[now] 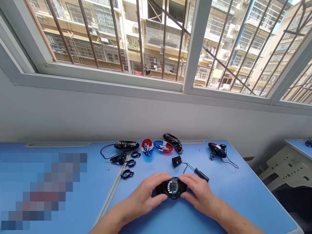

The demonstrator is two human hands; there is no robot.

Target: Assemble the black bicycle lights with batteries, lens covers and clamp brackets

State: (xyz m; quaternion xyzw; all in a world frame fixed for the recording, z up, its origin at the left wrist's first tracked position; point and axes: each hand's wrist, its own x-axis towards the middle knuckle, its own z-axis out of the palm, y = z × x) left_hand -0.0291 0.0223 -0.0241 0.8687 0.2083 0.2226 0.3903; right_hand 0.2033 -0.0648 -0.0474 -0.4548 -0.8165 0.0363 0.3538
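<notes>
Bare forearms (117, 214) nearest cam, rising from the bottom edge to L hand (152, 191) and R hand (201, 195). Both hold the blk oval unit (173, 187), one at each end; fingers (162, 177) part-closed, curled on the far side w/ thumbs on the near side, parted approx. the unit's width. Unit is at/over the blue tabletop (243, 195), R of the seam, low centre of view; resting or lifted, can't tell. Long axis runs L–R, approx. parallel to the tabletop's back edge, near level; ends point into L and R palms, partly hidden. Round centre faces up twd cam. Looks: glossy blk, wide middle, tapering twd ends; centre has pale bars down both sides + dark square mid; fine detail too small to read. Just beyond: small blk cylinder (176, 161) w/ thin cable (186, 167) running twd R hand, and screwdriver (201, 174) lying diag., tip pointing far-L.
</notes>
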